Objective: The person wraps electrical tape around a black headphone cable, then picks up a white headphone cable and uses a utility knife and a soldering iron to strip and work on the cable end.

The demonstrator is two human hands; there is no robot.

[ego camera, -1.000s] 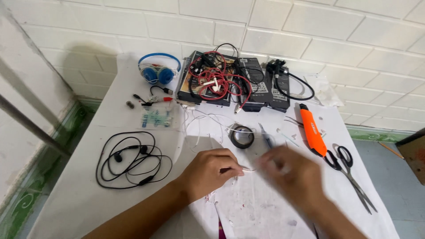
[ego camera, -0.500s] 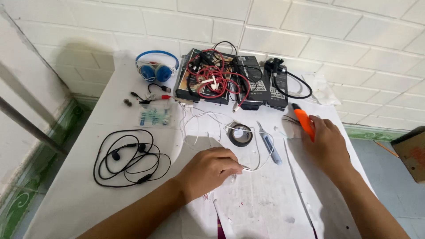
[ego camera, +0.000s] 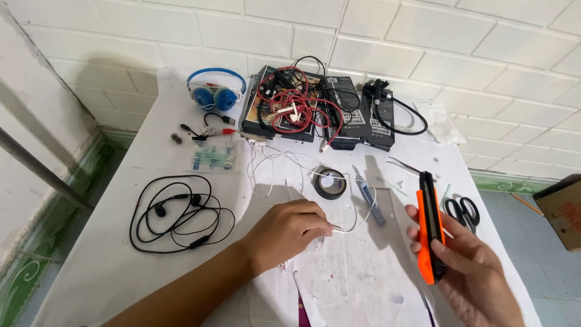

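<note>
My left hand (ego camera: 289,231) rests on the white table, pinching the end of a thin white wire (ego camera: 351,225) that loops up towards a roll of black tape (ego camera: 330,183). My right hand (ego camera: 466,266) is lifted at the lower right and grips an orange and black utility knife (ego camera: 429,227), held upright. A small blue-grey tool (ego camera: 369,197) lies between the two hands, beside the tape.
Black earphones (ego camera: 178,212) lie coiled at the left. Blue headphones (ego camera: 213,92), black boxes with tangled red and black cables (ego camera: 302,109) and a black adapter (ego camera: 381,112) line the back wall. Scissors (ego camera: 463,211) lie at the right edge. A brown box (ego camera: 563,209) stands on the floor.
My right hand left the wire, reached to the right for the orange knife and has lifted it off the table. My left hand stays on the wire.
</note>
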